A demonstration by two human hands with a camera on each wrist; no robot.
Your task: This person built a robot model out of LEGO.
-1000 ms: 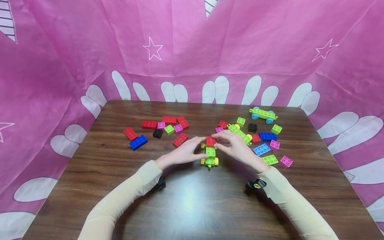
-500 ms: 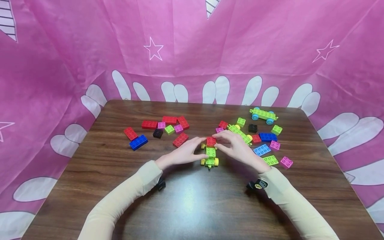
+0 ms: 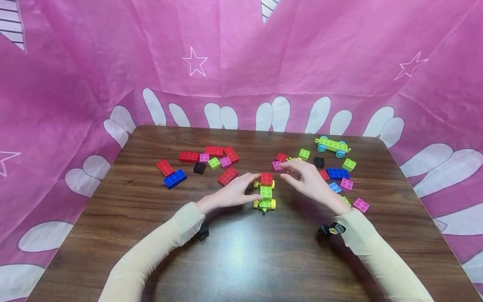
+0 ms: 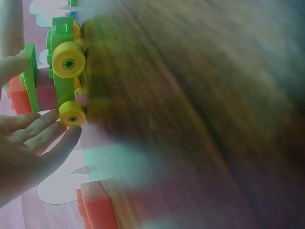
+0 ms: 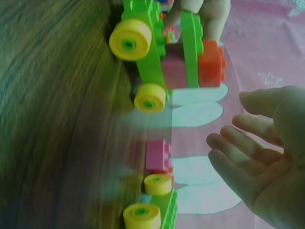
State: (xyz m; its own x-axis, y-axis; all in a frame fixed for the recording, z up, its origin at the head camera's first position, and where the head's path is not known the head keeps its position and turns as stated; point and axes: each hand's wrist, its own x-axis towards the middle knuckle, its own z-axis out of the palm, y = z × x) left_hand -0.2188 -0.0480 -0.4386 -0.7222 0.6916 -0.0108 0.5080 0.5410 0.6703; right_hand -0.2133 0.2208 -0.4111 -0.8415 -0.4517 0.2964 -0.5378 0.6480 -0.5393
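Red brick now seated on green wheeled chassis, mid-table. Right hand lifted clear since a second ago, fingers loosely spread, holding nothing. Left hand steadying chassis, fingers extended against it. Placement judged complete.

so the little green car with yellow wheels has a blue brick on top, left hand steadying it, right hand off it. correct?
Not quite: the brick on the green car is red, not blue, as the head view shows. The left hand is at the car; the right hand is off it.
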